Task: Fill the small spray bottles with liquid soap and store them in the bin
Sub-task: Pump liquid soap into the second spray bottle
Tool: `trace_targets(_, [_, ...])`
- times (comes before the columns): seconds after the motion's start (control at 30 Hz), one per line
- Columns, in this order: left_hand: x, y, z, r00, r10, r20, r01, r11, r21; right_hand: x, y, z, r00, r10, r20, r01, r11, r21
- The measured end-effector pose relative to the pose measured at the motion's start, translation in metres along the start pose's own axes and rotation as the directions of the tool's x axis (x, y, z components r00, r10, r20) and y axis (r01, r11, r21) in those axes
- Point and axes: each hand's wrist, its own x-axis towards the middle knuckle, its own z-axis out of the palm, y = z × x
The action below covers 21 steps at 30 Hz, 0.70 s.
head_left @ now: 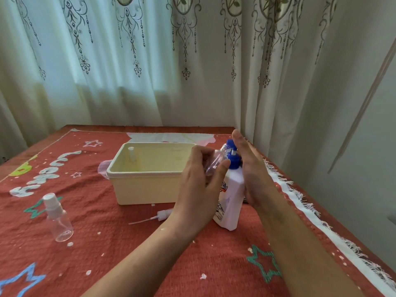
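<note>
Nearest the camera, two bare forearms reach forward over a red cloth (pixel 107 243) with stitched stars that covers the desk (pixel 171 126).

The left hand (pixel 201 185) has its fingers and thumb curled round an uncapped spray bottle (pixel 216 159), clear and tilted, its open mouth up beside the blue pump spout. How much is inside it cannot be told. The right hand (pixel 250 168) is flat, fingers straight and pressed together, with its palm against the blue pump head.

The cream bin (pixel 147 187) sits mid-desk, just left of the hands. Inside it, near the far left corner, a small white-topped piece stands upright; whether it is a whole bottle cannot be told.

The soap bottle (pixel 232 202), white with a printed label, stands between the two hands, touching the bin's right front corner or just beside it.

A capped spray bottle (pixel 59 219), clear and apparently empty, stands upright well to the left on the cloth.

A patterned curtain (pixel 150 61) hangs behind the desk. A loose white spray head (pixel 158 217) with its thin tube lies on the cloth before the bin, partly hidden by the left wrist.
</note>
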Motion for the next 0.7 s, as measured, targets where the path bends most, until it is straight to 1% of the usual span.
trace_targets(0.07, [-0.0010,-0.0017,0.0006,1.000,0.004,-0.001,-0.004,1.000,0.000,0.0020,0.0018,-0.0005,1.000,-0.017,0.002,0.017,1.000,-0.010])
trace_targets(0.17, [-0.0033,-0.0049,0.0023,1.000,0.011,0.016,-0.011,1.000,0.020,0.0068,0.0057,-0.0018,0.999,-0.030,-0.036,0.030,0.999,0.016])
trace_targets(0.4, [0.0016,0.0006,-0.0027,1.000,0.018,0.015,-0.018,1.000,-0.003,0.0021,0.0027,-0.0001,1.000,-0.017,-0.018,0.018,1.000,0.021])
trace_targets(0.5, [0.0010,-0.0003,-0.0033,1.000,0.027,0.015,-0.027,0.999,0.017,0.0028,0.0035,-0.0002,1.000,-0.020,-0.011,0.020,1.000,0.010])
trace_targets(0.6, [-0.0007,-0.0050,-0.0010,0.999,0.019,0.029,-0.020,0.999,0.047,0.0069,0.0058,-0.0017,0.999,-0.028,-0.035,0.028,1.000,-0.003])
trace_targets(0.7, [-0.0009,-0.0058,-0.0005,0.999,0.009,0.033,-0.011,0.999,0.046,0.0067,0.0054,-0.0011,0.999,-0.037,-0.027,0.037,0.999,-0.006])
